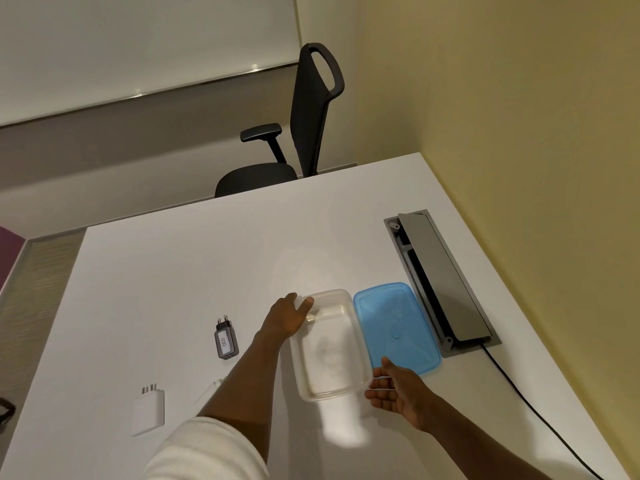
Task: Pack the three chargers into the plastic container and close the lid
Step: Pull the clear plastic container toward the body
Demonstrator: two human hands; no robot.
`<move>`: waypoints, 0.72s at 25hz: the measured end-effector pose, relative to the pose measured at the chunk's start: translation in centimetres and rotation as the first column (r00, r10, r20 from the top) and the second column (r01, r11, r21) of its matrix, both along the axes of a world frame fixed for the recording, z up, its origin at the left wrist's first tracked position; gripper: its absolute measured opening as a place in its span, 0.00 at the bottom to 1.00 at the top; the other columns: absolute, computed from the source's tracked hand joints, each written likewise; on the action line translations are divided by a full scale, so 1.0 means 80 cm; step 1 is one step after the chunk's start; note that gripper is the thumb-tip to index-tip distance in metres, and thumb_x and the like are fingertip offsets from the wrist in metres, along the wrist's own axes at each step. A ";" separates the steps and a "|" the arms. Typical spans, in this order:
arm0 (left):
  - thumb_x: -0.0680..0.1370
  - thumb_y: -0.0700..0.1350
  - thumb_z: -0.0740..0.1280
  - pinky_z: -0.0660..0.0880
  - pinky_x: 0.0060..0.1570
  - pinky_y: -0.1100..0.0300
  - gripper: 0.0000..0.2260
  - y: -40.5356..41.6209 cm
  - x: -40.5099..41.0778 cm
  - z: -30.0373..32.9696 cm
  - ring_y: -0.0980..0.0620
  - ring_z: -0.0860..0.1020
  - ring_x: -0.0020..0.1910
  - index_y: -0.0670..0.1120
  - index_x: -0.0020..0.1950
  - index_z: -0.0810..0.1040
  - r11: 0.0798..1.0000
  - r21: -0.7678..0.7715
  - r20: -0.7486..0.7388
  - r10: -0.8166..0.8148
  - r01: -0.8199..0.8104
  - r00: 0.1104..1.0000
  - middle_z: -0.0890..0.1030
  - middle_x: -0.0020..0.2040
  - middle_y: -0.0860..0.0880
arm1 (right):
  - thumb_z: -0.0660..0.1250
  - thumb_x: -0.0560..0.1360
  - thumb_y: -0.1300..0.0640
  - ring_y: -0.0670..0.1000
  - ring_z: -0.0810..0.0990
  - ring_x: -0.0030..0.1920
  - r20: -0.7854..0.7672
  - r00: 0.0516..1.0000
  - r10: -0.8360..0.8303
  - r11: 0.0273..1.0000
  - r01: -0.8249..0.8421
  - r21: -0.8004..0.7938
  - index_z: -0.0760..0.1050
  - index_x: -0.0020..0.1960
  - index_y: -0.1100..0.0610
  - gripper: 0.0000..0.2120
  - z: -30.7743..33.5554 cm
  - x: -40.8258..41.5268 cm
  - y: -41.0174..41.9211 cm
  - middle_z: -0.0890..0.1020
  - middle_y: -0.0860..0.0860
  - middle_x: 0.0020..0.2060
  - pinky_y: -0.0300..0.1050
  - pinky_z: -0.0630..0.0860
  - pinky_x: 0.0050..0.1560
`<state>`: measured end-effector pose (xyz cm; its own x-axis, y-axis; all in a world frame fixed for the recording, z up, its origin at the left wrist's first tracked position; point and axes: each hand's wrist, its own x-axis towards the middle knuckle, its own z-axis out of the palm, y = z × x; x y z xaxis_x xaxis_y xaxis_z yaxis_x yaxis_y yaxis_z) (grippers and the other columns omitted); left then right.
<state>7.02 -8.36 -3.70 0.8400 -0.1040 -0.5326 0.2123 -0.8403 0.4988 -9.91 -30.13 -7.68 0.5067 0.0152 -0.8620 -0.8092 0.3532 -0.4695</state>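
A clear plastic container (329,344) lies open and empty on the white table. My left hand (289,315) grips its far left corner, thumb over the rim. At its near right corner my right hand (398,393) touches the rim with spread fingers. The blue lid (396,327) lies flat just right of the container. A dark grey charger (225,339) with a white label lies left of my left forearm. A white charger (149,408) lies nearer the front left. A third white charger (213,388) peeks out from under my left forearm, mostly hidden.
A grey cable box (443,282) with its flap raised is set into the table (190,265) right of the lid, and a black cable (540,420) runs from it toward the front right. A black office chair (304,133) stands beyond the far edge.
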 end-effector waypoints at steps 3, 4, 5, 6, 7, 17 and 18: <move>0.81 0.60 0.56 0.66 0.67 0.53 0.28 0.012 -0.005 -0.001 0.41 0.71 0.71 0.41 0.73 0.69 1.000 0.006 0.008 0.024 -0.025 1.000 0.74 0.71 0.40 | 0.58 0.81 0.47 0.63 0.84 0.50 0.009 1.000 -0.002 1.000 0.002 0.011 0.75 0.54 0.64 0.19 0.003 0.000 0.003 0.82 0.66 0.52 0.52 0.82 0.45; 0.81 0.60 0.56 0.68 0.65 0.53 0.27 0.016 -0.008 -0.003 0.41 0.73 0.69 0.41 0.70 0.72 0.999 0.004 0.018 0.034 -0.034 0.999 0.76 0.69 0.40 | 0.58 0.81 0.47 0.64 0.84 0.50 0.015 1.000 -0.003 1.000 0.003 0.011 0.75 0.54 0.64 0.19 0.004 0.001 0.003 0.82 0.66 0.51 0.52 0.82 0.44; 0.81 0.60 0.56 0.69 0.61 0.54 0.26 0.022 -0.011 -0.005 0.41 0.75 0.66 0.40 0.66 0.75 0.999 0.005 0.033 0.040 -0.040 0.999 0.79 0.65 0.40 | 0.58 0.81 0.47 0.64 0.84 0.50 0.020 1.000 -0.003 1.000 0.003 0.006 0.75 0.54 0.64 0.19 0.006 0.001 0.004 0.82 0.66 0.51 0.52 0.82 0.43; 0.81 0.60 0.56 0.69 0.57 0.54 0.25 0.027 -0.015 -0.006 0.40 0.76 0.62 0.40 0.59 0.77 0.999 0.008 0.052 0.044 -0.044 0.998 0.81 0.60 0.40 | 0.58 0.81 0.47 0.64 0.84 0.49 0.024 1.000 -0.004 1.000 0.004 0.001 0.75 0.55 0.64 0.19 0.008 0.001 0.005 0.81 0.66 0.50 0.51 0.82 0.42; 0.81 0.60 0.56 0.69 0.53 0.54 0.23 0.033 -0.019 -0.007 0.41 0.78 0.58 0.42 0.51 0.77 0.998 0.012 0.069 0.053 -0.054 0.996 0.82 0.54 0.41 | 0.58 0.81 0.48 0.63 0.84 0.49 0.030 1.000 -0.002 1.000 0.002 -0.006 0.75 0.55 0.64 0.19 0.009 0.001 0.006 0.81 0.66 0.49 0.51 0.82 0.42; 0.80 0.59 0.61 0.80 0.48 0.46 0.22 0.126 -0.120 -0.010 0.49 0.78 0.33 0.43 0.35 0.72 0.936 -0.164 -0.003 0.316 -0.312 0.949 0.78 0.32 0.45 | 0.61 0.80 0.47 0.57 0.81 0.43 0.120 0.990 0.073 0.980 -0.049 -0.192 0.77 0.55 0.63 0.19 0.023 -0.001 0.010 0.79 0.60 0.47 0.48 0.81 0.40; 0.80 0.58 0.62 0.80 0.50 0.45 0.22 0.137 -0.138 -0.013 0.49 0.79 0.33 0.41 0.37 0.74 0.921 -0.189 -0.035 0.340 -0.340 0.940 0.81 0.33 0.42 | 0.62 0.80 0.47 0.57 0.81 0.43 0.126 0.989 0.081 0.978 -0.054 -0.203 0.77 0.55 0.62 0.18 0.024 0.000 0.010 0.79 0.59 0.47 0.48 0.80 0.40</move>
<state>-4.04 2.63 -4.72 0.8418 0.0888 -0.5325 0.4696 -0.6070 0.6411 -9.95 -29.32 -5.76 0.6205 -0.1112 -0.7763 -0.7536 0.1892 -0.6295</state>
